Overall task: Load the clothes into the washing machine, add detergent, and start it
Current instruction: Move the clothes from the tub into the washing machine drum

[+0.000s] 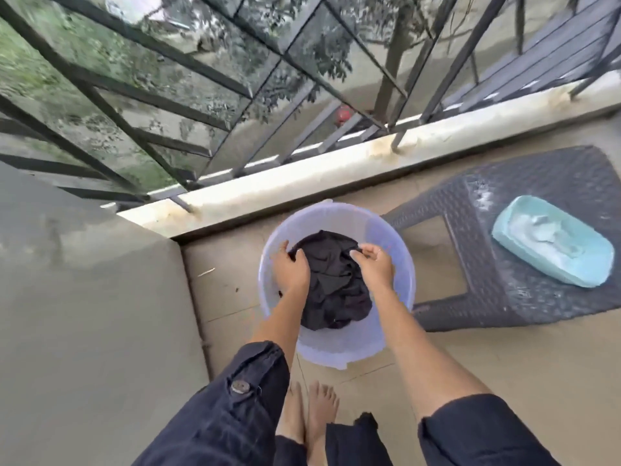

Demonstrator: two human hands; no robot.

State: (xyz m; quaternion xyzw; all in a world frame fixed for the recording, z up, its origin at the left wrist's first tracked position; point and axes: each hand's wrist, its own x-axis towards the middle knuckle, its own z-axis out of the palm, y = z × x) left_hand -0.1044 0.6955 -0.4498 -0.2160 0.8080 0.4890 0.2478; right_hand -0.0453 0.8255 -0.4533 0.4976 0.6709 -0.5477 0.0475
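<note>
Gathering the dark clothes (336, 284) is where we judge the task to stand: they lie bunched in the bottom of a pale translucent bucket (336, 351) on the balcony floor, and no washing machine shows anywhere in the view. So nothing is loaded yet, and the detergent and the start of the machine are both left to do.

We see both hands down inside the bucket. The left hand (290, 269) sits on the left edge of the heap, its fingers curled into the fabric. The right hand (376, 264) is at the upper right edge, where thumb and fingertips pinch a fold of cloth. Both forearms reach steeply down from rolled-up dark sleeves, and bare feet stand just behind the bucket.

Just beside the bucket on the right stands a low dark woven-pattern table (504, 290). On it lies a turquoise tub (551, 240) with something white inside. We take that for washing powder, though we cannot tell for sure. Beyond the bucket run a stained concrete ledge (302, 176) and a dark metal railing (134, 95).
</note>
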